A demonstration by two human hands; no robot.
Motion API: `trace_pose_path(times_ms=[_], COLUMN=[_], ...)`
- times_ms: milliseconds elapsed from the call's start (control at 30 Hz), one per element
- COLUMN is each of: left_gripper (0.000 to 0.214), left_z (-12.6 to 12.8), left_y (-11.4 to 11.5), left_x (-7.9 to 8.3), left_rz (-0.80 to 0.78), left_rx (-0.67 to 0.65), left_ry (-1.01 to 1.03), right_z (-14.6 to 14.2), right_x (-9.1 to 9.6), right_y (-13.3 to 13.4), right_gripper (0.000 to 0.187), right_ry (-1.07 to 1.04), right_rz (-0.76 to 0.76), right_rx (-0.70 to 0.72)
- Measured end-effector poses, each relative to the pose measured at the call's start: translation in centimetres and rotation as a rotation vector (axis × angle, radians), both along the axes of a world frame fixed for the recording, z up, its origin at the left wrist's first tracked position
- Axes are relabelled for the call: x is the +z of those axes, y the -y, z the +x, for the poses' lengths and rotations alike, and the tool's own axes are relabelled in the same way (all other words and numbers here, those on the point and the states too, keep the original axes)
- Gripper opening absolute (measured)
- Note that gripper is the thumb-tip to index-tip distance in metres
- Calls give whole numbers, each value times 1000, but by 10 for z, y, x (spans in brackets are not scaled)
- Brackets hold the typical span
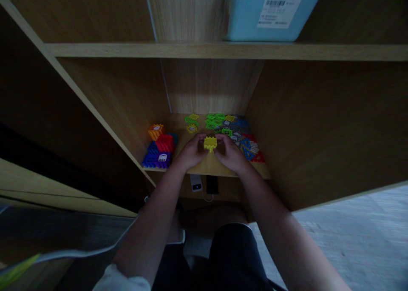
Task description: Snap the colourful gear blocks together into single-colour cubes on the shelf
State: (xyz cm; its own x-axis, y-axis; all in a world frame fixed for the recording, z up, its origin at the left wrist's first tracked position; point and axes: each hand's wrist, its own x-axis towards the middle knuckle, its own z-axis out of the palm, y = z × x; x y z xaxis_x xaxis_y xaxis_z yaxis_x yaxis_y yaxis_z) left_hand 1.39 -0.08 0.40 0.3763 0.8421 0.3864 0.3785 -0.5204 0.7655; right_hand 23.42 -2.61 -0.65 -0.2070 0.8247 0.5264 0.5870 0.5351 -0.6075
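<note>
From my remote seat, nearest are both forearms reaching into the wooden cubby. My left hand (191, 151) and right hand (230, 154) pinch a yellow block piece (210, 143) between their fingertips, just above the shelf board (210, 166). To the left sits a stack of purple, red and orange blocks (159, 148). Farther back lie loose green pieces (214, 121); the dim light probably hides others.

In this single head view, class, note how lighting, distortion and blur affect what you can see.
Head view: dim overall, the left side nearly black; shelf edges splay from wide-angle distortion; the floor at lower right is smeared; the yellow piece between the left hand and right hand stays bright and readable.
</note>
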Motion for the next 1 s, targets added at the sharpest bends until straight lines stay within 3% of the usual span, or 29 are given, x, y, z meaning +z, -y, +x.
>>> trace_pose_path(times_ms=[1000], left_gripper=[62], left_z=[-1], left_y=[-2], left_x=[-4], left_rz=[8], left_rx=[-23], left_ry=[58], right_z=[2], right_x=[-5], right_y=[-4], right_gripper=[63], right_ry=[58], right_rz=[4], right_rx=[-9])
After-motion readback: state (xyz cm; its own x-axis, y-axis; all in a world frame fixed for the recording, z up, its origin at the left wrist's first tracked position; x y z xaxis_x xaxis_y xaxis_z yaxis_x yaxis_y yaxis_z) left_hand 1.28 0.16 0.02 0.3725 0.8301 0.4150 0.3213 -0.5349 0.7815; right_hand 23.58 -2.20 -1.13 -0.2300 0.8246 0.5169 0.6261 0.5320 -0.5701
